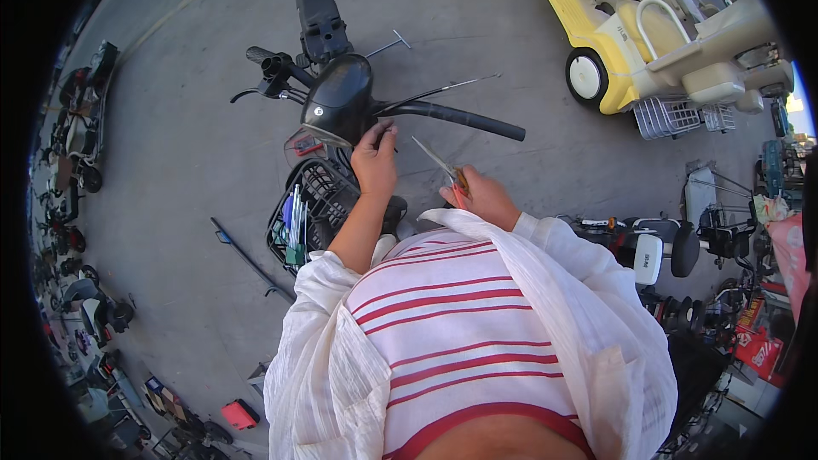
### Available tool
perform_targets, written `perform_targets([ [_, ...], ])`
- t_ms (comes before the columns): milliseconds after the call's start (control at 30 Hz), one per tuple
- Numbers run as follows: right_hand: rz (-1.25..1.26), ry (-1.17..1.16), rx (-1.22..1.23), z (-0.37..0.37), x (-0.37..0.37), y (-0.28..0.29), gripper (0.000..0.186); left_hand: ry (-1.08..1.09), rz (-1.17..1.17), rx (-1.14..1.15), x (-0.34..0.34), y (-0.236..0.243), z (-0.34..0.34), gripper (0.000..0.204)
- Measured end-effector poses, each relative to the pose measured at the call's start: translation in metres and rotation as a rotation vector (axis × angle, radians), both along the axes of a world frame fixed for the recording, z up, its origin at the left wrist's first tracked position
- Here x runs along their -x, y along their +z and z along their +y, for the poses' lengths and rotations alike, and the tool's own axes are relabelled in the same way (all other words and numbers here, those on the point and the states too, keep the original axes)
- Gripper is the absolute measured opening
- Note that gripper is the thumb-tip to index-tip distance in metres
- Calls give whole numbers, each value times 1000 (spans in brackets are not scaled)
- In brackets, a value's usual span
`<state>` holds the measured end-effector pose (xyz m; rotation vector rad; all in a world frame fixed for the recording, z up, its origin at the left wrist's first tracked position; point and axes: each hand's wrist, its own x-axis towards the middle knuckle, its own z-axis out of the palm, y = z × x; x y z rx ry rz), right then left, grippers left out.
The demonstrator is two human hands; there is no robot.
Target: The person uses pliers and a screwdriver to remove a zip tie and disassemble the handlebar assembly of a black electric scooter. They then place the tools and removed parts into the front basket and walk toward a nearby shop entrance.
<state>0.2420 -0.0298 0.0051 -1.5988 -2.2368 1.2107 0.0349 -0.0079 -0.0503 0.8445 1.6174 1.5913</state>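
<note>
My left hand point(375, 158) is pinched at the lower right of the black headlamp cowl point(341, 89) on a scooter's handlebar point(460, 119); what it grips is too small to make out. To its right, my right hand point(481, 200) holds long-bladed scissors point(443, 162) with red on the handle, blades angled up toward the left hand. A thin cable point(439, 89) sticks out above the bar. Under the cowl is a small red object point(307, 146), and below that a black basket point(315, 187) holding several long items point(296, 221).
A yellow cart point(613, 34) stands upper right, parked scooters point(94, 307) line the left, and vehicles with a white box point(648, 255) crowd the right. On the floor lie a T-handled tool point(388, 44), a long bar point(243, 251) and a red case point(240, 413).
</note>
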Motion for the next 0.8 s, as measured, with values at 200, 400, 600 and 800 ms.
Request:
perform_targets([
  [200, -200, 40, -326, 15, 36, 7, 59, 3, 176, 74, 3, 0, 1, 21],
  [400, -56, 46, -152, 20, 35, -5, 53, -124, 306, 6, 9, -3, -2, 21],
  [600, 346, -47, 319, 21, 26, -29, 66, -391, 296, 130, 27, 1, 1, 15],
  [800, 325, -74, 370, 19, 27, -35, 58, -410, 683, -15, 32, -1, 5, 12],
])
